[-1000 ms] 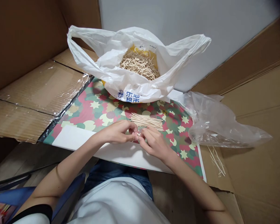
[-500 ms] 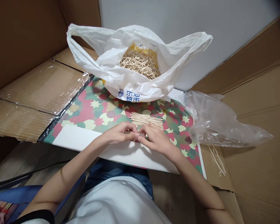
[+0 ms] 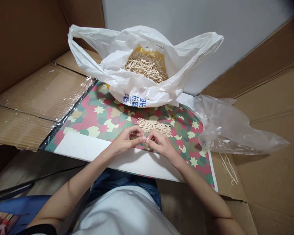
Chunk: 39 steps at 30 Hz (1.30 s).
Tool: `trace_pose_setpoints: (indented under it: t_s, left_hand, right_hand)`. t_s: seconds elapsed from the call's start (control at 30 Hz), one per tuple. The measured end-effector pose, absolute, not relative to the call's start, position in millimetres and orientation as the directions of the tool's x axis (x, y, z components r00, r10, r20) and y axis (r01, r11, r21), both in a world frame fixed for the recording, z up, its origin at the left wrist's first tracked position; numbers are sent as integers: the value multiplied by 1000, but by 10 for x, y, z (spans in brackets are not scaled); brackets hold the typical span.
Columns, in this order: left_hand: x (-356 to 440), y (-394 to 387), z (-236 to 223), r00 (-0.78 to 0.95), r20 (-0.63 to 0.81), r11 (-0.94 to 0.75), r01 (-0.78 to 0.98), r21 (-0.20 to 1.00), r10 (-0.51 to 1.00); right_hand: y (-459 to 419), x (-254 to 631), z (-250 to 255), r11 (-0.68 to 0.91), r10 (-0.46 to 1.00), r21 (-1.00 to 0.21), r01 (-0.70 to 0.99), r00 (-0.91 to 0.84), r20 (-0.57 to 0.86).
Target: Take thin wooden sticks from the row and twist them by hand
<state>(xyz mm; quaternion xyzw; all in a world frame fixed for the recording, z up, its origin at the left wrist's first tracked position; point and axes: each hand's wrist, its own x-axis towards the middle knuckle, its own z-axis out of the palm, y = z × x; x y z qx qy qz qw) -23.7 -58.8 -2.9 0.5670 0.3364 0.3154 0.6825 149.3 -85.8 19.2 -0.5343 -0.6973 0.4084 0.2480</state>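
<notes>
My left hand (image 3: 130, 138) and my right hand (image 3: 161, 143) meet fingertip to fingertip over the near part of the patterned board. Both are closed in a pinch on a small pale strand (image 3: 147, 139), of which only a short, seemingly looped bit shows between the fingers. Just beyond my hands lies a bundle of thin pale strands (image 3: 154, 126), side by side. Farther back, a white plastic carrier bag (image 3: 159, 96) stands wide at the mouth, with many short, curled pale pieces (image 3: 145, 67) heaped inside.
The board (image 3: 105, 114) has a camouflage print and a white strip (image 3: 80, 147) along its near edge. A clear plastic bag (image 3: 227, 127) lies at the right, near a few loose strands (image 3: 229, 169) on cardboard. Cardboard panels (image 3: 26, 91) flank the left.
The strand's end that stuck out below my fingers no longer shows; a small looped bit is seen at the fingertips. My right hand has turned slightly. Bags and bundle stay put.
</notes>
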Motion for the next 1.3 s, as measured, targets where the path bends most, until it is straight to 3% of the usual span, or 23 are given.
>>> trace_pose_setpoints:
  t_s: [0.17, 0.33, 0.4, 0.47, 0.53, 0.6, 0.67, 0.77, 0.93, 1.07, 1.2, 1.3]
  left_hand:
    - [-242, -652, 9, 491, 54, -148, 154, 977, 869]
    - [-255, -676, 47, 523, 52, -176, 191, 966, 850]
    - [-260, -660, 43, 542, 26, -168, 213, 962, 840]
    - [-268, -633, 45, 580, -17, -144, 231, 962, 815]
    - [-277, -603, 60, 629, -79, -88, 231, 969, 774]
    - [-285, -578, 84, 674, -139, -18, 221, 975, 726]
    - [-288, -562, 96, 700, -172, 27, 213, 977, 694]
    - [-286, -559, 64, 704, -181, 21, 229, 973, 687]
    - [-273, -602, -9, 665, -136, -90, 294, 952, 735]
    - [-260, -669, 43, 586, -13, -240, 352, 905, 810]
    - [-258, -730, 85, 541, 169, -414, 372, 831, 824]
    - [-263, -757, 70, 510, 323, -547, 384, 744, 797]
  right_hand:
    - [-829, 1513, 141, -67, 928, -935, 349, -321, -187]
    - [-795, 1527, 147, -167, 887, -960, 226, -391, -246]
    - [-773, 1541, 154, -67, 904, -945, 319, -381, -192]
    - [-750, 1559, 171, 158, 922, -859, 488, -385, -49]
    - [-731, 1574, 198, 420, 873, -669, 613, -474, 113]
    - [-719, 1581, 226, 606, 776, -487, 629, -603, 186]
    - [-715, 1579, 245, 689, 711, -391, 610, -674, 201]
    - [-721, 1569, 257, 703, 694, -394, 592, -691, 202]
    - [-756, 1558, 277, 550, 798, -563, 616, -587, 137]
    - [-775, 1561, 276, 215, 913, -780, 587, -405, -53]
    - [-779, 1564, 233, -204, 875, -948, 242, -389, -288]
    - [-795, 1558, 216, -320, 836, -946, 44, -456, -304]
